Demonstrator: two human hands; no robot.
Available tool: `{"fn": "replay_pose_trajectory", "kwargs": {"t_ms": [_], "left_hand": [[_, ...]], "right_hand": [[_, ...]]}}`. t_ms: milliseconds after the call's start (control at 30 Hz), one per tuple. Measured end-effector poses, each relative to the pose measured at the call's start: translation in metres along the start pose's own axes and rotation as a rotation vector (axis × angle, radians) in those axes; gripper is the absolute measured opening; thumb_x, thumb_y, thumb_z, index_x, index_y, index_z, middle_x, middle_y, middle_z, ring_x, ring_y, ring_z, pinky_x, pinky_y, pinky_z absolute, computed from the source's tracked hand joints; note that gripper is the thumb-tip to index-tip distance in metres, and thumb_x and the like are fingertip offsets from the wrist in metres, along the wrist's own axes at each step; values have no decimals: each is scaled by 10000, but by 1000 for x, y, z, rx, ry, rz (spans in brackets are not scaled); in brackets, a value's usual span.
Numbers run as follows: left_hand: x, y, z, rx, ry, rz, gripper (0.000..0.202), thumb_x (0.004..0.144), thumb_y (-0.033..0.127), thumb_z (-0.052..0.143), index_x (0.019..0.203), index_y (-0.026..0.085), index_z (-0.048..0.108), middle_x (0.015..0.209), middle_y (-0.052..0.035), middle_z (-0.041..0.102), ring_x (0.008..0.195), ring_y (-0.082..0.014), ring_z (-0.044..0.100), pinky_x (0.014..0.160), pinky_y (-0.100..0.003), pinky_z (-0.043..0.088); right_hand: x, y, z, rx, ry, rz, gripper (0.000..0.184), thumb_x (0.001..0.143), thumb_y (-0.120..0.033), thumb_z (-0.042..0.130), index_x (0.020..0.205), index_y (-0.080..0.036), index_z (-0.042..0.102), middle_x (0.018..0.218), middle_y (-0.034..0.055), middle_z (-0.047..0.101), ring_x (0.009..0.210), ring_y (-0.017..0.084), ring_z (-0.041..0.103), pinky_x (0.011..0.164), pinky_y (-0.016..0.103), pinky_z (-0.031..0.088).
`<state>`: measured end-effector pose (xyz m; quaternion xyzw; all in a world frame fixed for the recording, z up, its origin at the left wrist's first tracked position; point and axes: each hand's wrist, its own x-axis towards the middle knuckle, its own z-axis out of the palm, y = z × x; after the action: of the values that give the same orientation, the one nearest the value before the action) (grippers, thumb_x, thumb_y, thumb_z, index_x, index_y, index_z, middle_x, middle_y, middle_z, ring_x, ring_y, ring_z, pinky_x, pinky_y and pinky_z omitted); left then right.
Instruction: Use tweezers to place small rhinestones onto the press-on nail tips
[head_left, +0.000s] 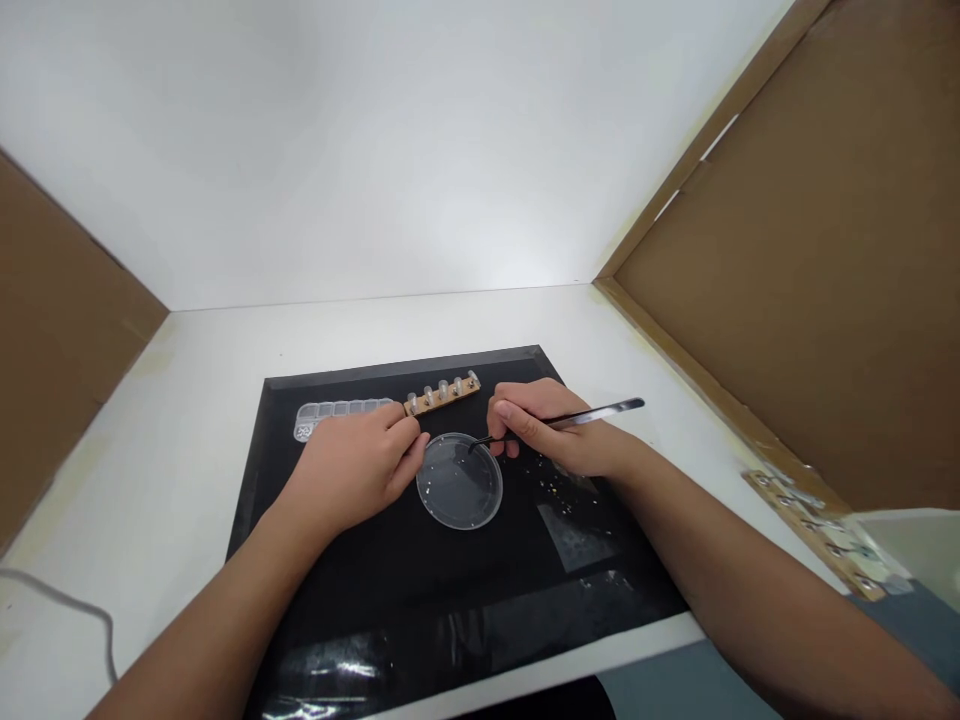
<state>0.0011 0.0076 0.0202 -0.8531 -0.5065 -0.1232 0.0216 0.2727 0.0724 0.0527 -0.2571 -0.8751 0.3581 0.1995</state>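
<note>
My right hand [551, 430] is closed on metal tweezers [592, 413], whose dark tips reach down into a clear round dish [459, 482] on a black mat [420, 570]. The dish holds several tiny pale specks. My left hand [356, 465] rests on the mat against the dish's left rim, fingers curled together; what they hold, if anything, is hidden. Just behind my hands lies a wooden strip [442, 394] carrying several small clear caps.
A clear compartment box [330, 415] lies on the mat behind my left hand. Small specks and a clear film [577, 535] lie to the dish's right. Cardboard walls stand left and right. A second strip [821, 530] lies at the right; a cable [67, 605] at left.
</note>
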Motion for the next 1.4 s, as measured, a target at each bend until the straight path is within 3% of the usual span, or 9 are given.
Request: {"fn": "replay_pose_trajectory", "kwargs": {"t_ms": [800,1400], "left_hand": [[2,3,-3,-5,-44,-9,403,1098,367,407,830,185,646,861,-43,677,628,-157,603,494,-306,169],[1,3,-2,2,-39,4,399,1099,361,406,851,187,666,868,-41,681,631,-167,599,498,-311,162]], "right_hand": [[3,0,10,-138,-54,6,378,1131,-322,405,827,-195,590,727,35,751,585,139,675,564,245,472],[2,2,7,-117,40,23,388,1142,-351,419,843,-191,606,730,19,742,548,120,662,538,239,489]]}}
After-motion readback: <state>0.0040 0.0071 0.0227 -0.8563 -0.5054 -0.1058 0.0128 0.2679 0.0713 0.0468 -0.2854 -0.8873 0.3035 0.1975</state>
